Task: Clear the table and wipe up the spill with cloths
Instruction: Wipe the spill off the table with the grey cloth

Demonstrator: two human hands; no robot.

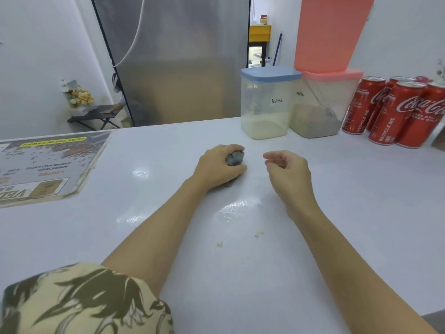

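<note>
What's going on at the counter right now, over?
Left hand grips balled grey cloth on the table. Right hand loosely curled, empty. Wet patch and crumbs unwiped. Nothing blocking.

white table (pixel 313 237), containers (pixel 265 104), cans (pixel 395 112), spill (pixel 237 210)

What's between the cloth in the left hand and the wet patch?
Nothing visible. The left hand grips the cloth on the table; the wet patch lies nearer the person, with only bare tabletop between. The right hand is off to the side, and the crumbs lie past the patch.
</note>
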